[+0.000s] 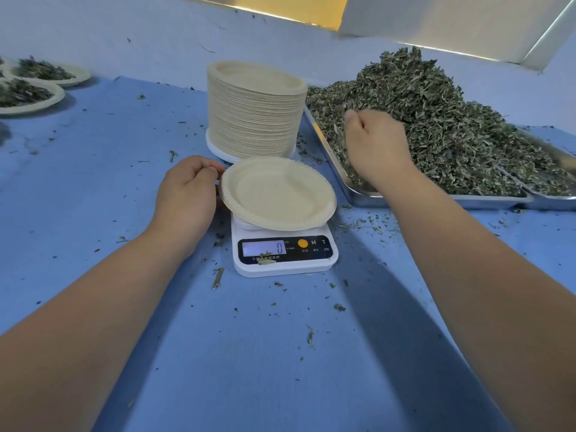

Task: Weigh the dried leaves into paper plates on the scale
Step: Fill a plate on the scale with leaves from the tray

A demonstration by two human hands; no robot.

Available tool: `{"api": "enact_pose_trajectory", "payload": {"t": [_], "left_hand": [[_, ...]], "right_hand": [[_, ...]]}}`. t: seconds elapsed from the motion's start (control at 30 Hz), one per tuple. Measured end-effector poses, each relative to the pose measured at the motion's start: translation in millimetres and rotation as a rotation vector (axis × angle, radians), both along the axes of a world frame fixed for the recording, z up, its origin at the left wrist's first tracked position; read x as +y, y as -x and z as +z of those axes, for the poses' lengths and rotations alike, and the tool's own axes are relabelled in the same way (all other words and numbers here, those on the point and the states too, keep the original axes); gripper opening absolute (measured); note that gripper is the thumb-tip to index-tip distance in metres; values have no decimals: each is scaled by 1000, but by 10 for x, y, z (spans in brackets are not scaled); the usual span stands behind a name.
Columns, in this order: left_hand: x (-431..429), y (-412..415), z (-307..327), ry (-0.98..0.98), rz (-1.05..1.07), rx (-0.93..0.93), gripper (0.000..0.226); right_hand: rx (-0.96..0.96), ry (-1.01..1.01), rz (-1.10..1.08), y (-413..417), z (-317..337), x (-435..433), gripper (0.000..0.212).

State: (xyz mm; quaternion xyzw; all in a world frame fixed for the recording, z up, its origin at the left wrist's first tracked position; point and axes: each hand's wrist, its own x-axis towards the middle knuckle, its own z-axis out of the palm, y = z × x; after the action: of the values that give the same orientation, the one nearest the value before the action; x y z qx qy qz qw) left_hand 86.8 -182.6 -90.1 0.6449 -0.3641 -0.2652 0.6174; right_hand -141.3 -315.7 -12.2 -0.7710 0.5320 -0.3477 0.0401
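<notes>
The left hand (187, 188) pinches the rim of the empty plate (277, 194) on the scale (283, 254), which shows 0. It should let go before leaves go in, so the number comes out true. The right hand (374, 141) is curled in the leaves (452, 120) on the tray (436, 199), and I cannot tell if its grip has any yet. Between the two grips a tall stack (255, 110) could get bumped, and full plates (31, 95) sit far left on the table (249, 338).
</notes>
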Motion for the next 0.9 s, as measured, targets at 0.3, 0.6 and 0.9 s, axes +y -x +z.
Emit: {"api": "enact_pose_trajectory", "payload": {"t": [0.3,0.6,0.9], "left_hand": [[17,17,24,16,6,20,30],[43,28,60,6,-8,-3,31],[17,28,19,50,13,-51,34]], "right_hand": [[107,-62,391,-615,50,616,44],[86,-70,376,-414,48,606,42],[-214,142,237,-4,-446,524,38]]}}
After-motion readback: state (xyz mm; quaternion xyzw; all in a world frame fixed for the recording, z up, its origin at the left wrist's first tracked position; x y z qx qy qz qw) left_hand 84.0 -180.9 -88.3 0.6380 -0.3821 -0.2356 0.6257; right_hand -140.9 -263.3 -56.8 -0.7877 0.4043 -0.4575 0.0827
